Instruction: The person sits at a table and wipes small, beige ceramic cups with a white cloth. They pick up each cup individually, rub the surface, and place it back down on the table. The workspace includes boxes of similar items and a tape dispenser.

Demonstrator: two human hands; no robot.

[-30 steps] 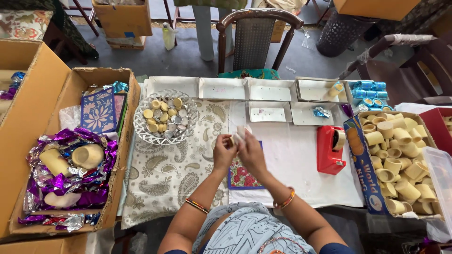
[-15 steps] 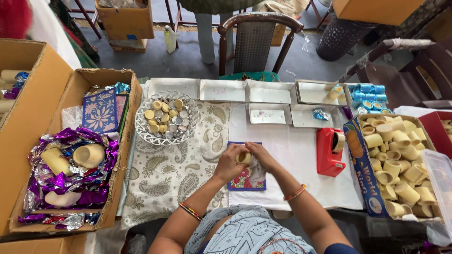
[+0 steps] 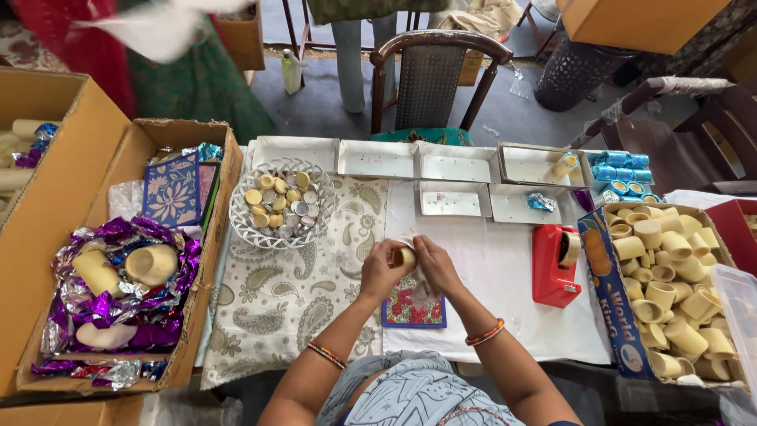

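While both hands meet above the floral card (image 3: 413, 309), left hand (image 3: 382, 270) and right hand (image 3: 432, 264) pinch a small cream cup (image 3: 405, 256), apparently wrapping it; next comes careful, even folding.

A red tape dispenser (image 3: 554, 267) sits on the bench (image 3: 505, 292) beside a cardboard box of cream cups (image 3: 670, 292). A white wire basket (image 3: 281, 203) holds small round discs. Silver trays (image 3: 441, 162) line the far edge, with blue rolls (image 3: 619, 167) near them. Purple foil (image 3: 118, 300) fills the left carton.
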